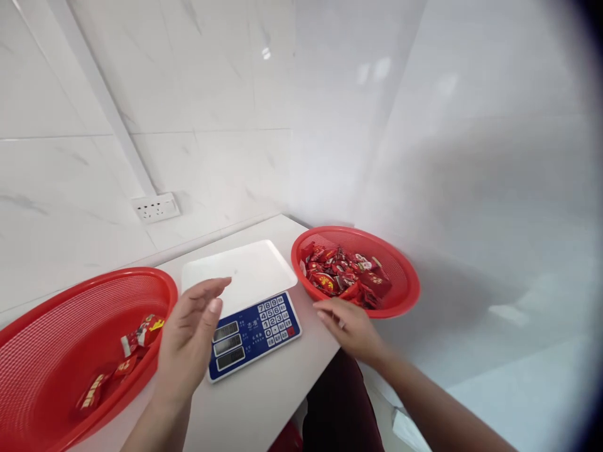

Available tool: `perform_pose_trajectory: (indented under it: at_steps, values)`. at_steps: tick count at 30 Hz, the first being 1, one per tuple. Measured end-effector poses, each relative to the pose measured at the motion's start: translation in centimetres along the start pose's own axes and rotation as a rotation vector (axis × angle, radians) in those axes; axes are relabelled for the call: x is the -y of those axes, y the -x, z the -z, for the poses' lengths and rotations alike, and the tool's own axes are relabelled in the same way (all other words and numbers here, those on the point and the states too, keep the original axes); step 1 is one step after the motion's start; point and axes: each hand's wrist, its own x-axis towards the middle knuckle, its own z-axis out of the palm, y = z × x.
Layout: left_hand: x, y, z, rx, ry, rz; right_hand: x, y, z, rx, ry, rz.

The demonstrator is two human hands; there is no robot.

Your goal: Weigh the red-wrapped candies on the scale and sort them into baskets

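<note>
My left hand (pixel 191 336) is raised over the left edge of a digital scale (pixel 254 333), fingers and thumb apart, holding nothing. The scale has a white weighing plate (pixel 254 267) with nothing on it, and a blue panel with keys and three small displays. My right hand (pixel 351 329) is at the near rim of the right red basket (pixel 405 289), fingers loosely bent, with nothing visible in them. That basket holds a heap of red-wrapped sweets (pixel 336 270). Left of my left hand, a larger-looking red basket (pixel 42 370) holds several red wrapped pieces (pixel 146 329).
The scale and baskets are on a white table (pixel 254 408) against a marbled wall (pixel 211 176). A power socket (pixel 155 207) is on that wall, below a white cable duct (pixel 106 94). A pale smooth wall rises at right. Dark-clad legs (pixel 342 408) show below the table edge.
</note>
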Motion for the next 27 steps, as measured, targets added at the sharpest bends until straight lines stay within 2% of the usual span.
perform_pose_trajectory:
  at_steps: [2,4,8,10,17,21,24,27]
  values:
    - [-0.1,-0.8,0.3,-0.045,0.313,0.107,-1.0,-1.5,2.7,-0.039,0.115,-0.067]
    - [0.1,-1.5,0.9,-0.077,0.562,0.256,-2.5,-3.0,4.5,-0.010,0.239,-0.188]
    - [0.9,-2.5,2.2,-0.151,0.795,0.561,-6.0,-5.1,5.5,0.248,0.421,-0.354]
    - [1.1,-2.8,2.6,-0.176,0.833,0.646,-7.2,-5.8,5.1,0.341,0.443,-0.383]
    - [1.1,-3.7,3.5,-0.214,0.887,0.674,-8.4,-7.8,3.7,0.421,0.490,-0.414]
    - [1.3,-3.9,3.9,-0.227,0.907,0.679,-8.7,-8.6,4.1,0.281,0.512,-0.511]
    - [1.4,-4.0,4.1,-0.233,0.914,0.674,-9.3,-9.2,4.6,0.182,0.479,-0.528]
    - [1.2,-3.9,4.2,-0.236,0.915,0.665,-10.1,-10.0,4.9,0.243,0.499,-0.543]
